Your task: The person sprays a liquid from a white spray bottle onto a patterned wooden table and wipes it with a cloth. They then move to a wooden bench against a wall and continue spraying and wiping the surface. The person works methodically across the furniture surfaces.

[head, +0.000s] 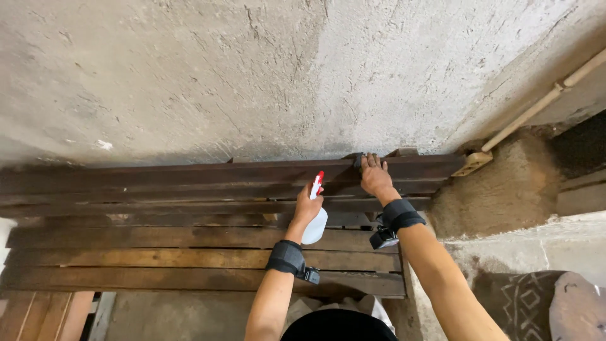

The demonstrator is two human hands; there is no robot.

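My left hand (pixel 306 208) grips a white spray bottle (pixel 315 224) with a red nozzle, which points up toward the back of a dark wooden slatted bench (pixel 158 243). My right hand (pixel 375 177) lies flat on the bench's top back slat (pixel 189 173), pressing down on a small dark cloth or pad (pixel 360 159) at its fingertips. Only an edge of that pad shows. Both wrists wear black straps. The two hands are close together near the right end of the bench.
A rough grey plastered wall (pixel 252 76) rises right behind the bench. A pale pipe (pixel 536 110) runs diagonally at the upper right above a sandy ledge (pixel 505 189). A patterned cushion or fabric (pixel 536 303) lies at the lower right.
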